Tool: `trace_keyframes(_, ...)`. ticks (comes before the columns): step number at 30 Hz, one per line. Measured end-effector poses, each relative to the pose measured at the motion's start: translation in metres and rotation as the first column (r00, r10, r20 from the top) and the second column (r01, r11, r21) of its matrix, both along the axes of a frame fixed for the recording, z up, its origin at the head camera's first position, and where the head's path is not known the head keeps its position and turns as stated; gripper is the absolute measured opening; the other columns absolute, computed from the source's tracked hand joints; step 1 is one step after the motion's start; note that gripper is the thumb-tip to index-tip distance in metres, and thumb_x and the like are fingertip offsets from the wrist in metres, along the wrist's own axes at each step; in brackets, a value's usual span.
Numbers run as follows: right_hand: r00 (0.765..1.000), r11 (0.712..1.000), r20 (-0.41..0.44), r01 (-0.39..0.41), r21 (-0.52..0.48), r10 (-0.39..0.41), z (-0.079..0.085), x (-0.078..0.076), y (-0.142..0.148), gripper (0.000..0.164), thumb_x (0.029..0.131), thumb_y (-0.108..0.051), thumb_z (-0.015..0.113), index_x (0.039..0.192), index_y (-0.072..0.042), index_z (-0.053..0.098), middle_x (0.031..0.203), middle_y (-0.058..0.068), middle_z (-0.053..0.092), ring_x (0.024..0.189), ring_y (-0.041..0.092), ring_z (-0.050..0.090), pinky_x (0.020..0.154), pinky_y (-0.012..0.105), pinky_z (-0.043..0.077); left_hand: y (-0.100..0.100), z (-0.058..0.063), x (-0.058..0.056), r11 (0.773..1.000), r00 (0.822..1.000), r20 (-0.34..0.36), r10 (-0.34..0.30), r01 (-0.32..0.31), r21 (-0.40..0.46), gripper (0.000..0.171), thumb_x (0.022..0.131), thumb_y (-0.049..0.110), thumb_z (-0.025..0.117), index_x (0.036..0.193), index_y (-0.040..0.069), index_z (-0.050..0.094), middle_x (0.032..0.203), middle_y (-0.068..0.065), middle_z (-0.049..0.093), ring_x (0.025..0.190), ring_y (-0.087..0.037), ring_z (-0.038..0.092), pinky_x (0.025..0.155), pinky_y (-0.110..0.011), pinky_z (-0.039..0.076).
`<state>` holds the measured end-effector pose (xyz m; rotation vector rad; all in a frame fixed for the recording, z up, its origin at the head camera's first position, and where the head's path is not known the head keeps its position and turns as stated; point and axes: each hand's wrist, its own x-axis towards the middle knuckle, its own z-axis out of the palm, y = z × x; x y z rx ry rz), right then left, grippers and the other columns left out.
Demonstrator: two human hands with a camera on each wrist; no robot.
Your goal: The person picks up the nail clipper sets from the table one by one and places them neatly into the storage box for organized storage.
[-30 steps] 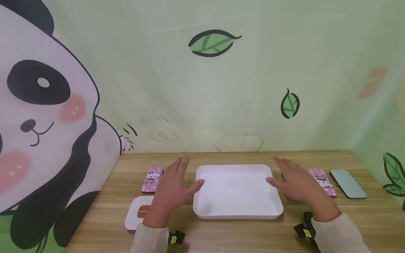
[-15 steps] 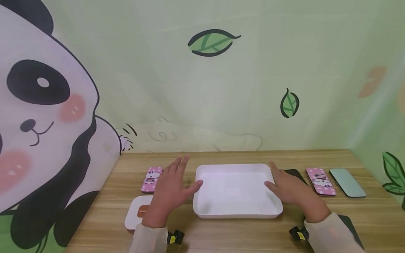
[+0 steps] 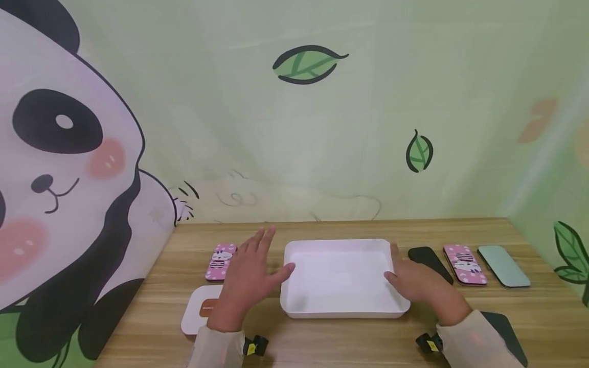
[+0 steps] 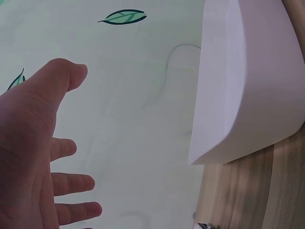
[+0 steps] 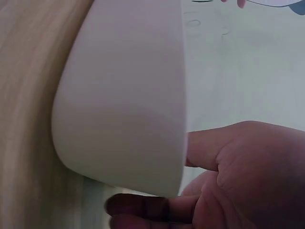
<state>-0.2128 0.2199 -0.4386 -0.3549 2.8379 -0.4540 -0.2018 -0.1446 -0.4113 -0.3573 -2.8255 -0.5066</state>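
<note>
A shallow white tray (image 3: 345, 278) rests on the wooden table between both hands. My left hand (image 3: 250, 278) hovers near its left side, fingers and thumb spread, holding nothing. In the left wrist view the left hand (image 4: 28, 152) is apart from the tray (image 4: 267, 71). At the tray's right side is my right hand (image 3: 416, 278), thumb over the rim and fingers outside the wall. The right wrist view shows the thumb of the right hand (image 5: 248, 176) partly hidden behind the tray wall (image 5: 124, 95), with fairly straight fingers by its corner; firm contact is unclear.
At left lie a pink cat-patterned, phone-shaped item (image 3: 221, 261) and a white rounded box (image 3: 200, 309) with a brown label. To the right are a black slab (image 3: 430, 263), another pink cat-patterned item (image 3: 466, 264), a pale green slab (image 3: 503, 266) and a dark slab (image 3: 503, 332) partly under the sleeve.
My right hand has moved left to the tray's right rim, uncovering the black slab and the dark slab. The left hand and the tray have hardly moved.
</note>
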Motion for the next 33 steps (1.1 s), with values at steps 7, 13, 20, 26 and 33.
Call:
trace_keyframes(7, 0.996, 0.999, 0.069, 0.049, 0.004, -0.049, -0.003, 0.000, -0.002, 0.093, 0.101, -0.042, 0.053, 0.154, 0.013, 0.000, 0.147, 0.034, 0.044, 0.108, 0.035, 0.064, 0.096, 0.055, 0.048, 0.000, 0.000, 0.000, 1.000, 1.000, 0.014, 0.000, 0.000, -0.015, 0.093, 0.087, 0.068, 0.058, 0.160, 0.022, 0.024, 0.160, -0.018, 0.034, 0.140, -0.046, 0.039, 0.110, -0.067, 0.031)
trace_keyframes(13, 0.990, 0.998, 0.128, 0.059, -0.009, -0.057, -0.009, 0.001, -0.003, 0.079, 0.105, -0.026, 0.044, 0.155, 0.011, -0.005, 0.083, 0.018, 0.064, 0.063, 0.020, 0.055, 0.062, 0.038, 0.045, 0.000, -0.001, 0.000, 1.000, 1.000, 0.012, 0.001, -0.001, -0.012, 0.093, 0.087, 0.068, 0.058, 0.161, 0.023, 0.024, 0.160, -0.016, 0.034, 0.140, -0.046, 0.039, 0.110, -0.066, 0.032)
trace_keyframes(20, 0.990, 0.997, 0.120, 0.080, -0.015, -0.077, -0.017, 0.003, -0.003, 0.073, 0.105, -0.020, 0.035, 0.156, 0.005, -0.010, 0.063, 0.004, 0.049, 0.051, 0.018, 0.043, 0.051, 0.033, 0.036, 0.000, -0.002, 0.000, 1.000, 1.000, -0.001, 0.001, -0.001, -0.008, 0.092, 0.087, 0.067, 0.059, 0.160, 0.022, 0.027, 0.159, -0.017, 0.036, 0.139, -0.046, 0.041, 0.109, -0.067, 0.032)
trace_keyframes(26, 0.992, 0.997, 0.096, 0.081, -0.009, -0.080, -0.025, 0.001, -0.004, 0.076, 0.104, -0.018, 0.040, 0.156, 0.005, -0.011, 0.063, 0.004, 0.051, 0.051, 0.018, 0.046, 0.052, 0.033, 0.037, 0.001, 0.001, 0.000, 1.000, 1.000, 0.003, 0.000, 0.000, -0.010, 0.090, 0.088, 0.065, 0.059, 0.160, 0.021, 0.028, 0.158, -0.018, 0.037, 0.140, -0.045, 0.041, 0.110, -0.065, 0.032)
trace_keyframes(33, 0.994, 0.997, 0.075, 0.081, 0.006, -0.082, -0.024, 0.002, -0.007, 0.075, 0.104, -0.019, 0.039, 0.157, 0.004, -0.010, 0.063, 0.004, 0.050, 0.050, 0.018, 0.045, 0.051, 0.033, 0.037, -0.001, 0.001, -0.001, 1.000, 1.000, -0.004, 0.004, -0.004, -0.014, 0.089, 0.088, 0.064, 0.059, 0.159, 0.019, 0.028, 0.158, -0.018, 0.037, 0.140, -0.045, 0.041, 0.110, -0.064, 0.033)
